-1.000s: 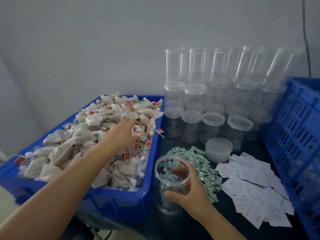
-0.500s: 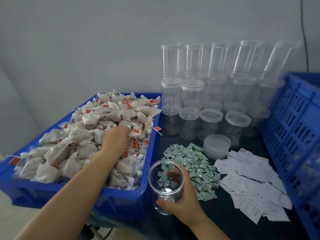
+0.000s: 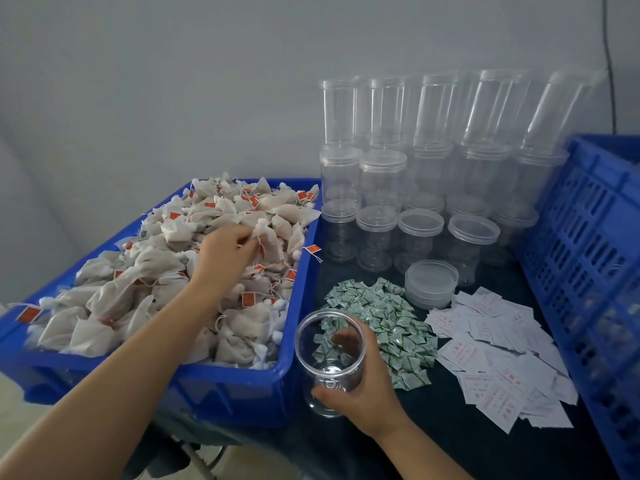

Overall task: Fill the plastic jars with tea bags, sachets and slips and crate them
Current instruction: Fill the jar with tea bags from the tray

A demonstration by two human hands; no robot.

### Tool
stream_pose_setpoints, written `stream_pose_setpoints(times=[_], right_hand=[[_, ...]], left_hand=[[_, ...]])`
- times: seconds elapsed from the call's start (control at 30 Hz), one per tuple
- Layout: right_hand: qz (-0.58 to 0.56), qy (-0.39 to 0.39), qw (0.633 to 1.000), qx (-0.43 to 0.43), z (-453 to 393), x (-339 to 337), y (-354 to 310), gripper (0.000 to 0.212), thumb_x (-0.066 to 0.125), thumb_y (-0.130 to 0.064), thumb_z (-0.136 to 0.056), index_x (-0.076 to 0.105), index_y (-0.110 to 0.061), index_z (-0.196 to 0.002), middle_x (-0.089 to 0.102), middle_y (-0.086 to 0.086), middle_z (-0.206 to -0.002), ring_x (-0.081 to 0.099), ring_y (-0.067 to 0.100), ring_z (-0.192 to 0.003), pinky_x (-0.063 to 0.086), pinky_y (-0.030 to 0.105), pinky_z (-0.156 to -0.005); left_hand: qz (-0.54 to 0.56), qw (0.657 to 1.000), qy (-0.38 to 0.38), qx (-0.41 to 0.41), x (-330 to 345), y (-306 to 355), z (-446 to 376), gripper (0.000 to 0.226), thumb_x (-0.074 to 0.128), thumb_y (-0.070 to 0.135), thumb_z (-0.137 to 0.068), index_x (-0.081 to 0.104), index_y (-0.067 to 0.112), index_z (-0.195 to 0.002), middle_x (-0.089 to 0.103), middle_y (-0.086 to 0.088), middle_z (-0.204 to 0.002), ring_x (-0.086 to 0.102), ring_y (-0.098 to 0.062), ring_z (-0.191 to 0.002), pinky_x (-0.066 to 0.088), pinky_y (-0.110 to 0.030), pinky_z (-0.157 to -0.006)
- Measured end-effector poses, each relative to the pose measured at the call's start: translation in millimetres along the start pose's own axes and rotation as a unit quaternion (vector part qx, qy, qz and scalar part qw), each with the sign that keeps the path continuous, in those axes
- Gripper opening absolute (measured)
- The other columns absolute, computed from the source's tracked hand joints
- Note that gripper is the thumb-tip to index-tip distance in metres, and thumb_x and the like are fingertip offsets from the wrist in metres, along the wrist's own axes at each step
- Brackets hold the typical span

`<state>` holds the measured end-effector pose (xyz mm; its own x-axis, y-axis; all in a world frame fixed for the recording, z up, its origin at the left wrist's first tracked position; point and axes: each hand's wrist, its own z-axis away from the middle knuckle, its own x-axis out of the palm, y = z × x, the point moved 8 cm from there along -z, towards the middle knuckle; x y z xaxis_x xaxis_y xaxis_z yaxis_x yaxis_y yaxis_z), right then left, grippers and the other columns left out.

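Note:
A blue bin (image 3: 242, 393) on the left is heaped with beige tea bags (image 3: 114, 292) carrying red tags. Over the heap, my left hand (image 3: 221, 258) pinches one tea bag (image 3: 268, 242) and lifts it a little. An open, empty clear jar (image 3: 330, 362) stands just right of the bin, and my right hand (image 3: 363, 393) grips it round the side. Beside the jar lies a pile of green-and-white sachets (image 3: 384, 323). White paper slips (image 3: 498, 358) with red print are spread further right.
Several lidded clear jars (image 3: 419, 244) are stacked in rows against the back wall. A loose stack of lids (image 3: 431, 284) sits in front of them. A tall blue slatted crate (image 3: 588, 254) stands along the right edge. The dark table (image 3: 433, 441) carries everything.
My left hand has come up out of the heap and now pinches a tea bag. My right hand keeps its grip on the open jar.

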<state>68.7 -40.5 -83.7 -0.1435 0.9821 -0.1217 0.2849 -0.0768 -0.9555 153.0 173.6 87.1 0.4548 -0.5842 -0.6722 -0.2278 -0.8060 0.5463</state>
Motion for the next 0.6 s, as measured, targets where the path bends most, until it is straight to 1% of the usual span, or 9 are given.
stream_pose_setpoints(times=[0.07,0.1,0.13,0.2,0.27,0.37,0.47,0.53,0.6], right_hand=[[0.005,0.001,1.000,-0.002,0,0,-1,0.101,0.088,-0.067,-0.050,0.036,-0.060,-0.136,0.053,-0.025,-0.125,0.052,0.009,-0.127,0.049,0.022,-0.100],[0.010,0.001,1.000,-0.005,0,0,-1,0.100,0.088,-0.067,-0.050,0.035,-0.061,-0.135,0.053,-0.026,-0.125,0.052,0.008,-0.127,0.049,0.022,-0.100],[0.015,0.001,1.000,-0.008,-1,-1,-2,0.100,0.088,-0.066,-0.051,0.035,-0.062,-0.135,0.053,-0.027,-0.125,0.052,0.008,-0.127,0.049,0.022,-0.101],[0.022,0.001,1.000,-0.014,0,-1,-3,0.098,0.090,-0.058,-0.053,0.034,-0.065,-0.133,0.052,-0.028,-0.125,0.051,0.008,-0.127,0.048,0.021,-0.100],[0.024,0.003,1.000,-0.020,0,-1,-4,0.096,0.090,-0.050,-0.055,0.034,-0.067,-0.131,0.052,-0.028,-0.124,0.051,0.007,-0.127,0.047,0.017,-0.099],[0.029,0.004,0.999,-0.024,-1,-1,-5,0.095,0.089,-0.046,-0.055,0.035,-0.067,-0.130,0.053,-0.028,-0.123,0.052,0.007,-0.126,0.046,0.016,-0.098],[0.023,0.004,0.999,-0.026,-1,-1,-7,0.094,0.089,-0.047,-0.055,0.037,-0.062,-0.131,0.055,-0.021,-0.127,0.053,0.009,-0.125,0.049,0.024,-0.100],[0.014,0.001,1.000,-0.026,-1,0,-10,0.093,0.090,-0.043,-0.057,0.039,-0.059,-0.132,0.056,-0.016,-0.129,0.055,0.011,-0.125,0.051,0.030,-0.100],[0.006,0.002,0.999,-0.032,-2,0,-12,0.091,0.090,-0.038,-0.058,0.040,-0.061,-0.131,0.057,-0.020,-0.129,0.056,0.011,-0.125,0.052,0.026,-0.098]], left_hand=[[0.036,0.999,-0.021,-0.002,-4,10,0,0.029,0.057,0.024,-0.092,0.061,0.015,-0.064,0.057,0.000,-0.060,0.049,-0.013,-0.055,0.038,-0.025,-0.056],[0.053,0.998,-0.036,-0.001,-5,17,1,0.026,0.058,0.025,-0.092,0.064,0.014,-0.070,0.061,-0.001,-0.063,0.051,-0.013,-0.057,0.041,-0.025,-0.059],[0.075,0.996,-0.055,0.001,-5,23,1,0.019,0.059,0.026,-0.092,0.066,0.014,-0.078,0.065,0.000,-0.069,0.056,-0.012,-0.062,0.044,-0.026,-0.063],[0.128,0.986,-0.106,0.006,-4,39,5,0.006,0.063,0.024,-0.089,0.066,0.021,-0.093,0.070,0.006,-0.083,0.065,-0.009,-0.076,0.049,-0.023,-0.072],[0.151,0.975,-0.157,0.045,-2,61,13,0.018,0.066,0.021,-0.087,0.062,0.031,-0.101,0.069,0.014,-0.089,0.066,-0.001,-0.084,0.050,-0.014,-0.070],[0.131,0.959,-0.220,0.120,2,92,29,0.021,0.064,0.016,-0.087,0.063,0.036,-0.096,0.067,0.018,-0.087,0.063,0.004,-0.080,0.046,-0.005,-0.067],[0.120,0.941,-0.281,0.145,10,107,46,0.024,0.061,0.010,-0.088,0.063,0.034,-0.089,0.064,0.024,-0.079,0.060,0.006,-0.071,0.044,-0.006,-0.065],[0.107,0.932,-0.309,0.158,17,112,56,0.023,0.062,0.008,-0.088,0.063,0.032,-0.086,0.062,0.022,-0.075,0.058,0.006,-0.067,0.044,-0.008,-0.065],[0.093,0.924,-0.331,0.165,25,114,65,0.019,0.064,0.013,-0.087,0.063,0.032,-0.084,0.062,0.020,-0.074,0.057,0.005,-0.066,0.044,-0.009,-0.065]])
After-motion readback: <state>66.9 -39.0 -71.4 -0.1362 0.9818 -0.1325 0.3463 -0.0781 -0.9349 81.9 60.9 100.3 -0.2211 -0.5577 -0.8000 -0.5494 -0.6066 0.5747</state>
